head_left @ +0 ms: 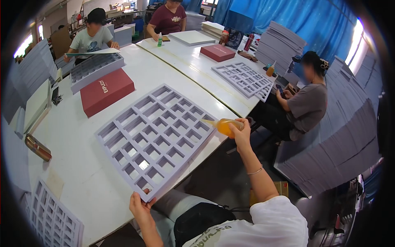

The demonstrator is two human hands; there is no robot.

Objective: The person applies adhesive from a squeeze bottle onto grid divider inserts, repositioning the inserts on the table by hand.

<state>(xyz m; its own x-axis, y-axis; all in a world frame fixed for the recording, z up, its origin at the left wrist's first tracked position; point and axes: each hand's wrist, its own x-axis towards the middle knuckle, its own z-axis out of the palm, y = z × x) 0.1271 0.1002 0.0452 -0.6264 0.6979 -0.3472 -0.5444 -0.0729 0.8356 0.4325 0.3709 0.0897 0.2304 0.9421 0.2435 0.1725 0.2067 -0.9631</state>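
Note:
A grey foam grid tray (pixel 164 142) with rows of square and oblong cut-outs lies on the white table in front of me. My left hand (pixel 142 208) grips its near corner, fingers and thumb around the edge. In my right hand (pixel 242 133) is a squeeze bottle (pixel 225 126) of amber liquid, tilted so its pale nozzle points left. The nozzle tip is over or touching the right side of the tray; I cannot tell which. White tabletop shows through several of the cut-outs.
Red boxes (pixel 108 91) (pixel 218 52) sit on the white tables (pixel 78 164). Another foam grid (pixel 53 216) is at lower left, more (pixel 242 78) at right. A brown case (pixel 38 147) lies left. Co-workers (pixel 92 39) (pixel 168 18) (pixel 306 94) sit around. Grey sheet stacks (pixel 329 127) rise at right.

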